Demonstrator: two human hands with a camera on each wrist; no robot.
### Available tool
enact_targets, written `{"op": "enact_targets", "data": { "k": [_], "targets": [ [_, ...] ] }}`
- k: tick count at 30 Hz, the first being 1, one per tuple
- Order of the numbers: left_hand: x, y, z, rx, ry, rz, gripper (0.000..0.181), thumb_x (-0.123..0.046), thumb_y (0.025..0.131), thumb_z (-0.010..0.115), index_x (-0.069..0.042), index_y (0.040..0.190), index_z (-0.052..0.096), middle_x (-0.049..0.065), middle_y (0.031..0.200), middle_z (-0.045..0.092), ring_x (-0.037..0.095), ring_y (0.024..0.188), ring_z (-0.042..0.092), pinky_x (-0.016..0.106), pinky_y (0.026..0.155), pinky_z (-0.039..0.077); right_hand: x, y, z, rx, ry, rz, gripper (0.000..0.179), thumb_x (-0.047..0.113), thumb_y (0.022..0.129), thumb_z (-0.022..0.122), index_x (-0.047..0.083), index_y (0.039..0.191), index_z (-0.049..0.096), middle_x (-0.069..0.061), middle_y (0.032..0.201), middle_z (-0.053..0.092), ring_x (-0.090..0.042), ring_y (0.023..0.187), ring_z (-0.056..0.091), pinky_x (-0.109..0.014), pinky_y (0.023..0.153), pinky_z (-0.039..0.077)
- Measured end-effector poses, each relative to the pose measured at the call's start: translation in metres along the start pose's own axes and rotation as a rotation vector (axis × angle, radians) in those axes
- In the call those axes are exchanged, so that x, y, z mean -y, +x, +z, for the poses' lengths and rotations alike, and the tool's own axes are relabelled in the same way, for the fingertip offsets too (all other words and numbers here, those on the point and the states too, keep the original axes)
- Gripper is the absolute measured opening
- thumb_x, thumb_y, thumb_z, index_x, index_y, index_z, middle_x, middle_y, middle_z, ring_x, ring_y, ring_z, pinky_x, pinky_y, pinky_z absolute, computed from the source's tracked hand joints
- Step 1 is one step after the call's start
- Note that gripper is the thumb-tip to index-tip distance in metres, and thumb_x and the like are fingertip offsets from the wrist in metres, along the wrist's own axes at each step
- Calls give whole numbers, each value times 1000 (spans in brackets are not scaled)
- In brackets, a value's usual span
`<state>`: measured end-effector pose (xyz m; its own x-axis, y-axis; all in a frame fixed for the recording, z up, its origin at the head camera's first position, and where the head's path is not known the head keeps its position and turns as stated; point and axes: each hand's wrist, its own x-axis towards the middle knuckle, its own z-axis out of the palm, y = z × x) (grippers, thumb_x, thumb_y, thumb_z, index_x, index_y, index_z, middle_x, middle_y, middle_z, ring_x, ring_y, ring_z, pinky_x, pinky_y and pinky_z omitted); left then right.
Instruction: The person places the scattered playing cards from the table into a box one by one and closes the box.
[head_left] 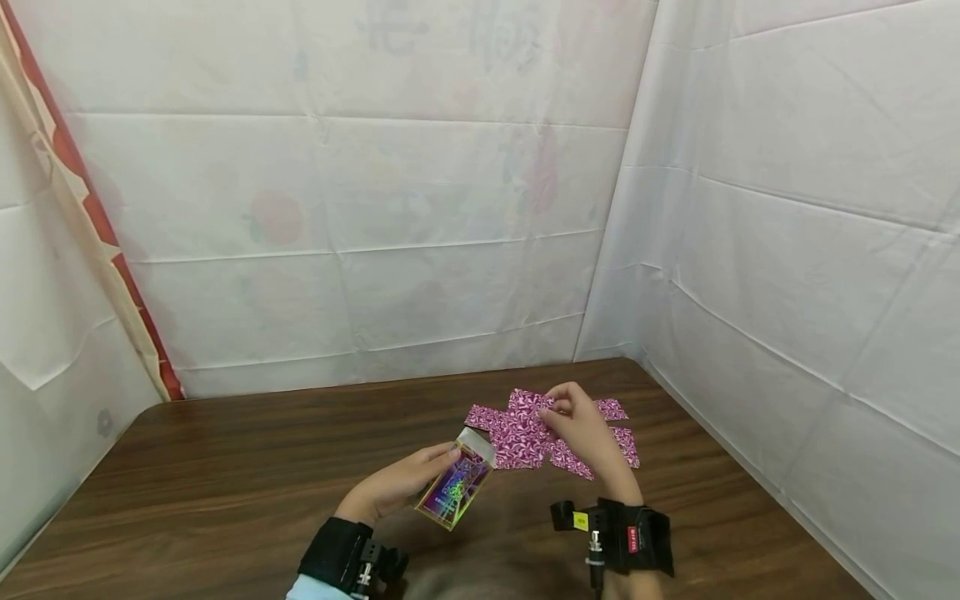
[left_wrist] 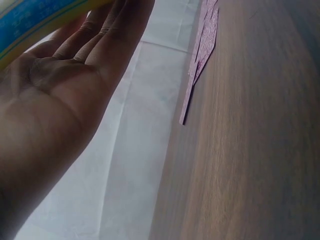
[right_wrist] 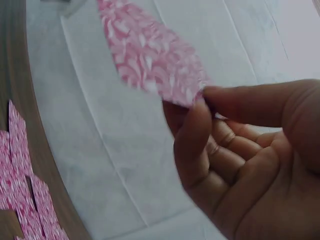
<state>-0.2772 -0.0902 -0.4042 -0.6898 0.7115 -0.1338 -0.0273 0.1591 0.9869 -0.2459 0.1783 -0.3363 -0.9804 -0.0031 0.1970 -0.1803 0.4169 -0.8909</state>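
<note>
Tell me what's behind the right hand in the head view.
Pink cards spread on the table show on both sides of the right hand. Whatever lies directly behind that hand and the card it pinches is covered.

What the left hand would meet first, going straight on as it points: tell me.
Beyond the box it holds, the left hand would likely meet the pink patterned cards on the table first, though it might pass above them: its height is hard to judge.
</note>
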Motion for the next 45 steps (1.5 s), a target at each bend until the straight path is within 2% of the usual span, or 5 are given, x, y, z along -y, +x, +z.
{"op": "enact_targets", "data": {
  "k": [13,23,29,35,45],
  "targets": [
    [-1,1,0,45,-22,47,67,-47,100,30,0,147,21,10,109,62,18,93,64,37,82,53,9,4,18,186,219,-38,21,3,93,53,0,106,37,-4,82,51,-33,77,69,-38,81,54],
    [-1,-1,-1,78,-59,69,67,-47,100,28,1,147,19,7,106,62,17,91,63,34,79,54,10,3,21,200,166,-7,19,6,92,54,1,102,39,0,76,43,-26,78,70,-32,73,54],
    [-1,-2,-1,54,-52,55,68,-47,100,28,1,147,18,8,108,62,16,93,63,33,81,53,9,2,20,202,156,3,20,7,92,56,1,103,40,-5,79,51,-27,78,70,-19,49,43],
    [0,0,-2,65,-44,53,67,-48,100,27,0,146,22,9,108,62,18,93,63,35,81,53,7,2,22,204,48,-82,18,8,91,58,0,102,46,-16,89,62,-26,78,68,-34,73,56],
    [1,1,-3,41,-48,41,66,-49,99,29,-2,145,25,9,107,62,18,94,63,36,83,53,4,3,26,194,-98,-190,17,11,96,51,3,107,61,-12,89,66,-23,78,66,-23,66,53]
  ]
}}
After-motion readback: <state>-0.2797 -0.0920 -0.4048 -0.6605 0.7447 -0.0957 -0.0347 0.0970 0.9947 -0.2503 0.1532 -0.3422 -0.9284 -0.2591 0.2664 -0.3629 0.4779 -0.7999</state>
